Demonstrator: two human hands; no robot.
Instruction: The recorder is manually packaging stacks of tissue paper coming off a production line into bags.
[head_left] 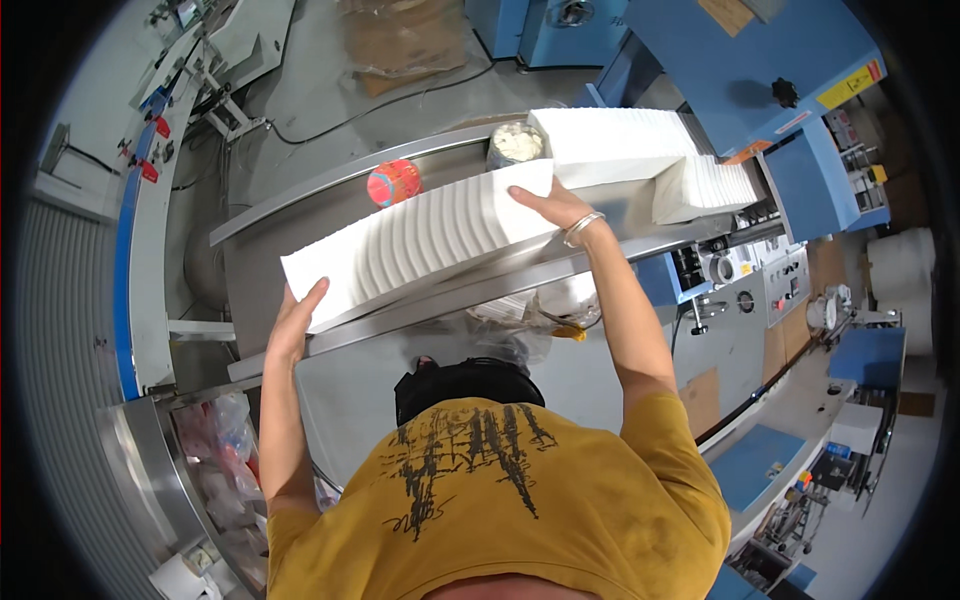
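Note:
Between my two hands is a long row of white sheets [420, 240], packed face to face, with wavy grey bands along its side. The fingers of my left hand [294, 322] wrap its near left end, thumb on top. At the far right end my right hand [558, 207] grips it, thumb over the upper edge; a bracelet circles that wrist. The row lies tilted over a long metal trough [285, 240]; whether it rests on the bottom I cannot tell. Behind it stand a red patterned round container [394, 183] and a clear jar [516, 145] of pale pieces.
More white sheet stacks [620, 135] fill the trough's right part, beside a blue machine [740, 70]. A metal bin [215, 470] with plastic bags stands at lower left. A black cable [400, 101] crosses the grey floor. A blue-edged frame [128, 270] runs along the left.

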